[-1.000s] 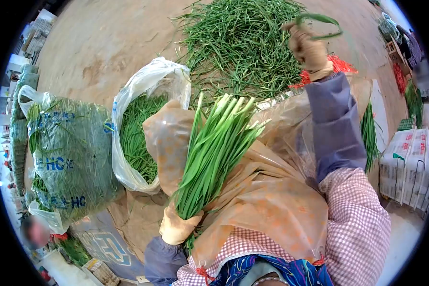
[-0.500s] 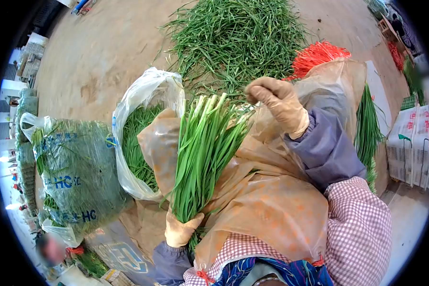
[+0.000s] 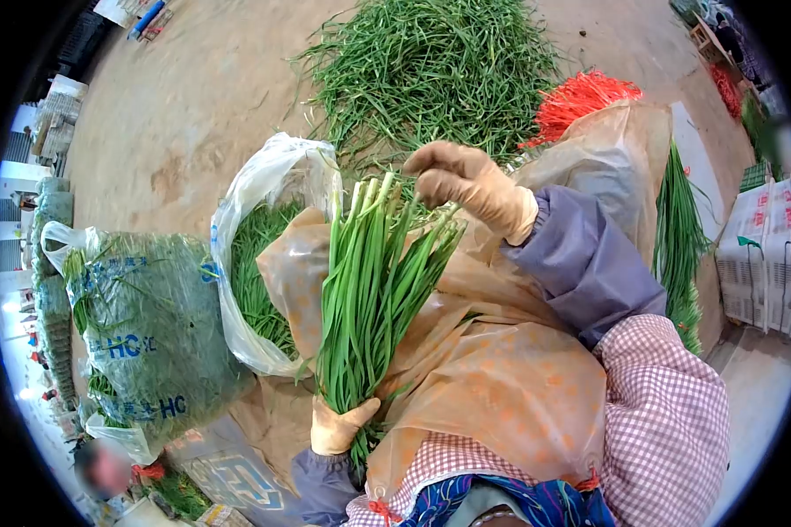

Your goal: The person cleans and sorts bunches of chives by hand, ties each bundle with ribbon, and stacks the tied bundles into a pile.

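My left hand (image 3: 338, 428), in a tan glove, is closed round the leafy lower end of a bunch of garlic chives (image 3: 369, 299). The pale cut stems point up and away from me, and some stalks fan out to the right. My right hand (image 3: 475, 189), gloved too, is just above and right of the stem ends, apart from them. Its fingers are curved with a small gap at the tips, and nothing shows between them. A translucent brown apron (image 3: 492, 378) covers my lap under the bunch.
An open white plastic bag (image 3: 228, 255) of greens stands left of the bunch, beside a full, printed clear bag (image 3: 158, 325). Ahead lie a heap of loose green leaves (image 3: 431, 79) and red ties (image 3: 584, 101). More chives (image 3: 677, 228) and white crates (image 3: 760, 246) are at the right.
My right hand has moved left toward the stem ends, and its fingers have loosened from a tighter curl. My left hand still grips the bunch, almost unmoved.
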The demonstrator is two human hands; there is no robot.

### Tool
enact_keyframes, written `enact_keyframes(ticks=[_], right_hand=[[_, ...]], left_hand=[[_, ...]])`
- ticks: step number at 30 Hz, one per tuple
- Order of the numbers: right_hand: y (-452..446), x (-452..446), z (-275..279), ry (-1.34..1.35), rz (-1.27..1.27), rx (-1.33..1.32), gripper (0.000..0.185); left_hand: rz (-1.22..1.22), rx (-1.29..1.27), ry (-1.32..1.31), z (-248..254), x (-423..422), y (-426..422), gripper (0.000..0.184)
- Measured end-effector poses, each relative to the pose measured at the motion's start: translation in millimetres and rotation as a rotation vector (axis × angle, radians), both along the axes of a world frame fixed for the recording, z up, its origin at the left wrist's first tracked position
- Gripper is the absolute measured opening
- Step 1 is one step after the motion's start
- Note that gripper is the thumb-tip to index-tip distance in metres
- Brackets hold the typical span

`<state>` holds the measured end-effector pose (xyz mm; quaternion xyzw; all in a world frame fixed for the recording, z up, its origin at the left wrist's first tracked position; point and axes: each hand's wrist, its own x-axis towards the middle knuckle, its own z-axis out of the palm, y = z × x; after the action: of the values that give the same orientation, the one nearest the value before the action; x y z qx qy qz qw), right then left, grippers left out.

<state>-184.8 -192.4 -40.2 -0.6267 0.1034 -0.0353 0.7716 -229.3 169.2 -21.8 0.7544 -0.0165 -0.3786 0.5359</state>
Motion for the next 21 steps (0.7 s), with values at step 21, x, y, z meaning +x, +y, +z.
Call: enact_keyframes(ticks=[21], right_hand=[[-39.8, -27.6, -68.3, 0.317, -0.36, 0.587, 0.025]], left_hand=[[0.151, -0.022, 0.011, 2.5, -6.2, -7.1, 0.046]])
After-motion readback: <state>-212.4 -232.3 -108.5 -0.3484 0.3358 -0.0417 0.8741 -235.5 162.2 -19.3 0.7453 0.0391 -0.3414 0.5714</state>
